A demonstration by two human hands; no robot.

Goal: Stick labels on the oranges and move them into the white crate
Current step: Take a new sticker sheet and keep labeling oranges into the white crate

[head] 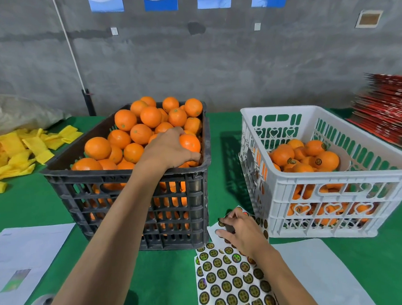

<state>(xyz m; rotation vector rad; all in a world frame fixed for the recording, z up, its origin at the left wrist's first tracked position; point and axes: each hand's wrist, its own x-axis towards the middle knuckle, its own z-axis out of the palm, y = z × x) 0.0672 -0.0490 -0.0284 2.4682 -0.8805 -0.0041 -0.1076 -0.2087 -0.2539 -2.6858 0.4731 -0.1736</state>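
Observation:
A black crate (128, 196) heaped with unlabelled oranges stands at the centre. My left hand (168, 149) reaches into its right front corner and grips one orange (190, 142). To the right stands the white crate (329, 189), holding several labelled oranges (309, 157). In front of the crates lies a label sheet (227, 281) of round dark and gold stickers. My right hand (239, 231) rests on the sheet's upper end, fingertips pinching at a label (221, 223) near its edge.
Yellow foam sleeves (20, 154) are piled at the left on the green table (28, 204). A printed paper (23, 256) lies front left, a white sheet (320, 269) front right. Red flat boxes (385, 114) are stacked at the far right. A grey wall runs behind.

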